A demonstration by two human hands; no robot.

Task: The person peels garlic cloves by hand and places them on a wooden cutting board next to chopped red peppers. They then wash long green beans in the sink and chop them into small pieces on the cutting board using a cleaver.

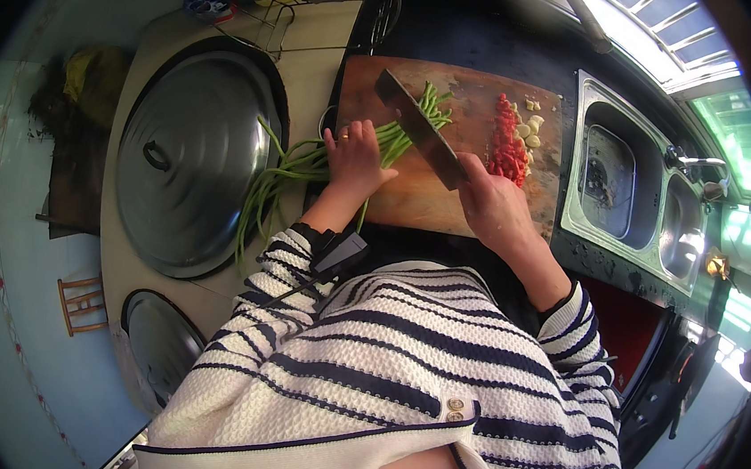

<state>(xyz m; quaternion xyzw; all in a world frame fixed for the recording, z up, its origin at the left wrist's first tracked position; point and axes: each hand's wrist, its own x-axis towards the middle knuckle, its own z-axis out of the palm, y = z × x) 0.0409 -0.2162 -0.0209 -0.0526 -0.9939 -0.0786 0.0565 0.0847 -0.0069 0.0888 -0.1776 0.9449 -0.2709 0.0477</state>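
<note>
My left hand (356,160) presses on a bundle of long green beans (301,161) at the left part of a wooden cutting board (425,205). The uncut beans trail off the board to the left. In my right hand (495,201) is the handle of a cleaver (421,131), whose broad blade lies across the bundle. Shorter bean pieces or ends (435,106) show beyond the blade. At the board's right side lie a row of chopped red peppers (509,146) and, beside them, peeled garlic cloves (530,131).
A large metal lid (197,165) covers a wok on the left, with a smaller lid (161,343) below it. A wire rack (276,25) stands at the upper left. To the right is a double steel sink (576,165) with a faucet (697,161).
</note>
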